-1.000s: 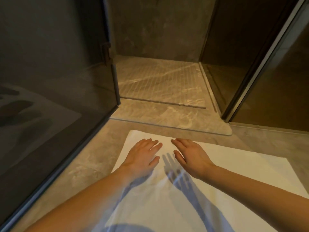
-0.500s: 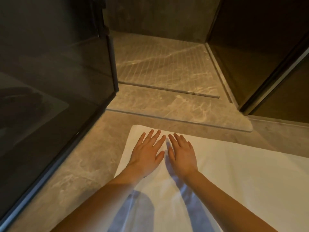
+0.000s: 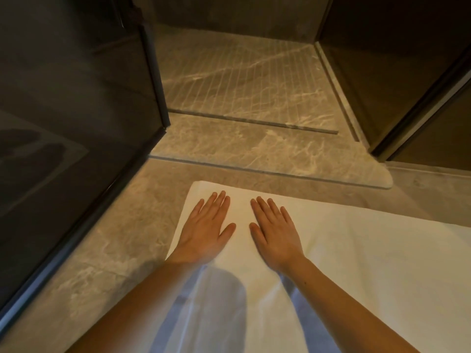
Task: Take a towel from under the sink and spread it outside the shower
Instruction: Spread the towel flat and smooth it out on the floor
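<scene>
A white towel (image 3: pixel 356 250) lies spread flat on the marble floor just in front of the shower threshold (image 3: pixel 254 151). My left hand (image 3: pixel 206 225) rests palm down on the towel near its far left corner, fingers extended. Beside it, a short gap away, my right hand (image 3: pixel 275 230) also lies flat on the towel with fingers apart. Neither hand grips the cloth. My forearms cast shadows over the near part of the towel.
A dark glass shower door (image 3: pixel 63 149) stands open at the left, its bottom edge running along the floor. The grooved shower floor (image 3: pixel 242 80) lies beyond the threshold. A dark glass panel with metal frame (image 3: pixel 420 98) closes the right side.
My hands have slid a little apart on the towel and the view has tilted further down; the towel stays in place.
</scene>
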Tool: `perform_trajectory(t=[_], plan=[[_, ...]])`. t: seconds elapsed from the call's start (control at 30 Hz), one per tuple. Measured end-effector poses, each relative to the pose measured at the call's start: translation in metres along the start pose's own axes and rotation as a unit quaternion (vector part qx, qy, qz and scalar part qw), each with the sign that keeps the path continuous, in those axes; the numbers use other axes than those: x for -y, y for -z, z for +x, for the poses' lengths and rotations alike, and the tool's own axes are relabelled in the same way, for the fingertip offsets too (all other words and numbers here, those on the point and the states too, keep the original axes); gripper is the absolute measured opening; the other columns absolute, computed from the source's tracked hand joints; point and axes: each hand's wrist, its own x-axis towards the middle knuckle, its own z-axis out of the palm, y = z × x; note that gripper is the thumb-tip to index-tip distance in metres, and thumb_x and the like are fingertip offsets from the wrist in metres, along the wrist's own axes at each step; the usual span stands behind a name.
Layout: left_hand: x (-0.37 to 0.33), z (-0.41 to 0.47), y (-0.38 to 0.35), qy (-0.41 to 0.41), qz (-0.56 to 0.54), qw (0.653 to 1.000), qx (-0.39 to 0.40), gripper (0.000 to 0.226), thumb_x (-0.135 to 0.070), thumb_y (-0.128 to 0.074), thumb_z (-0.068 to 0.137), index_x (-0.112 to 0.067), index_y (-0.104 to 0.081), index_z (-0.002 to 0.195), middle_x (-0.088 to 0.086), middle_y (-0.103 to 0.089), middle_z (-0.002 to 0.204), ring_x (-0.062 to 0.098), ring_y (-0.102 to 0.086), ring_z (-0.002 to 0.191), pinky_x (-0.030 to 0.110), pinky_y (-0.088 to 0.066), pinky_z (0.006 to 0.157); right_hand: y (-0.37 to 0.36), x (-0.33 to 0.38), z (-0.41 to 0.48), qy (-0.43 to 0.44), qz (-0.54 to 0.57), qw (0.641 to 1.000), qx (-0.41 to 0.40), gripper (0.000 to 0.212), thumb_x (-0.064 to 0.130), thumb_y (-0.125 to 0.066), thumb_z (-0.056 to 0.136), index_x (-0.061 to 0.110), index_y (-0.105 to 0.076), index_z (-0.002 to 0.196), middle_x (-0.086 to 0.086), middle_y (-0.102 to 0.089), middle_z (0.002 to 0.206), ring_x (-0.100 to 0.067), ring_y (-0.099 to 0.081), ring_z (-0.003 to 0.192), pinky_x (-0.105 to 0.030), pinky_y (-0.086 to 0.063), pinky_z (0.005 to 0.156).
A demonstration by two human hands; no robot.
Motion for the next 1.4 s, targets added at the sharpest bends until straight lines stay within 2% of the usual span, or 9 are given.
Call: perform_trajectory(t=[0.17, 0.33, 0.57, 0.7, 0.83, 1.0, 1.17, 1.27, 1.4], plan=[[0.010, -0.015, 0.003, 0.009, -0.007, 1.000, -0.012, 0.068, -0.053, -0.019, 0.098, -0.019, -0.002, 0.154, -0.003, 0.002, 0.162, 0.009, 0.010, 0.147, 0.031, 0.007, 0.119, -0.001, 0.002, -0.003, 0.001, 0.006, 1.000, 0.002, 0.063, 0.053, 0.001, 0.095, 0.029, 0.005, 0.154, 0.012, 0.005, 0.161, -0.007, 0.015, 0.146, -0.031, 0.014, 0.117], [0.034, -0.024, 0.007, 0.028, 0.010, 1.000, 0.005, 0.073, -0.059, -0.005, 0.092, -0.020, 0.006, 0.153, -0.009, 0.016, 0.156, 0.005, 0.021, 0.142, 0.028, 0.013, 0.117, -0.009, 0.024, 0.007, 0.012, 0.018, 1.000, -0.001, 0.064, 0.053, 0.000, 0.095, 0.029, 0.002, 0.155, 0.010, 0.001, 0.162, -0.010, 0.011, 0.148, -0.032, 0.014, 0.117], [0.031, -0.025, 0.013, 0.048, 0.007, 0.999, 0.011, 0.065, -0.049, -0.019, 0.099, -0.021, 0.006, 0.153, -0.006, 0.011, 0.160, 0.004, 0.021, 0.141, 0.031, 0.014, 0.118, -0.005, 0.033, 0.012, 0.007, 0.009, 1.000, 0.006, 0.060, 0.047, -0.014, 0.101, 0.026, 0.002, 0.155, 0.008, 0.001, 0.163, -0.012, 0.009, 0.149, -0.035, 0.009, 0.120], [0.008, -0.007, 0.009, -0.010, 0.019, 0.999, -0.036, 0.057, -0.035, -0.020, 0.102, -0.021, 0.003, 0.152, -0.003, 0.000, 0.162, 0.006, 0.015, 0.143, 0.027, 0.020, 0.114, -0.001, 0.054, 0.035, -0.010, 0.016, 0.999, 0.027, 0.059, 0.036, -0.020, 0.102, 0.018, 0.000, 0.155, 0.001, 0.003, 0.164, -0.016, 0.007, 0.150, -0.038, 0.007, 0.120], [0.009, 0.001, 0.004, -0.010, 0.013, 1.000, -0.014, 0.055, -0.032, -0.016, 0.102, -0.021, 0.008, 0.150, -0.003, 0.004, 0.162, 0.009, 0.011, 0.147, 0.029, 0.013, 0.117, -0.008, 0.065, 0.038, -0.018, 0.011, 1.000, 0.004, 0.055, 0.033, -0.015, 0.104, 0.018, -0.001, 0.155, 0.001, 0.001, 0.164, -0.015, 0.007, 0.150, -0.036, 0.005, 0.121], [0.028, -0.009, 0.006, 0.016, -0.005, 1.000, -0.026, 0.059, -0.041, -0.017, 0.102, -0.018, 0.002, 0.154, -0.003, 0.006, 0.162, 0.003, 0.015, 0.143, 0.026, 0.013, 0.117, -0.010, 0.037, 0.031, 0.006, 0.008, 1.000, -0.007, 0.058, 0.044, -0.015, 0.102, 0.026, -0.003, 0.156, 0.007, -0.002, 0.163, -0.012, 0.005, 0.149, -0.033, 0.007, 0.119], [0.038, -0.011, 0.010, 0.022, -0.016, 0.999, -0.033, 0.060, -0.040, -0.021, 0.102, -0.014, -0.003, 0.154, 0.000, 0.001, 0.162, 0.008, 0.007, 0.147, 0.023, 0.012, 0.116, -0.002, -0.010, 0.018, -0.037, -0.004, 0.999, -0.015, 0.058, 0.042, -0.019, 0.103, 0.023, -0.007, 0.156, 0.006, -0.007, 0.163, -0.011, 0.000, 0.149, -0.032, 0.004, 0.118], [0.043, -0.010, 0.007, 0.051, -0.023, 0.998, -0.031, 0.064, -0.042, -0.025, 0.102, -0.010, -0.005, 0.154, 0.004, 0.001, 0.162, 0.014, 0.004, 0.149, 0.025, 0.009, 0.117, 0.006, -0.038, 0.004, -0.067, -0.016, 0.997, -0.025, 0.062, 0.046, -0.009, 0.099, 0.020, -0.012, 0.155, 0.003, -0.011, 0.162, -0.014, -0.006, 0.149, -0.033, 0.000, 0.119], [0.055, -0.013, 0.004, 0.068, -0.005, 0.998, -0.014, 0.068, -0.049, -0.012, 0.098, -0.011, -0.001, 0.154, 0.004, 0.004, 0.162, 0.012, 0.008, 0.148, 0.028, 0.007, 0.118, 0.013, -0.068, -0.014, -0.118, -0.015, 0.992, -0.036, 0.065, 0.046, -0.008, 0.097, 0.018, -0.014, 0.155, 0.002, -0.013, 0.162, -0.014, -0.008, 0.149, -0.035, -0.003, 0.119]])
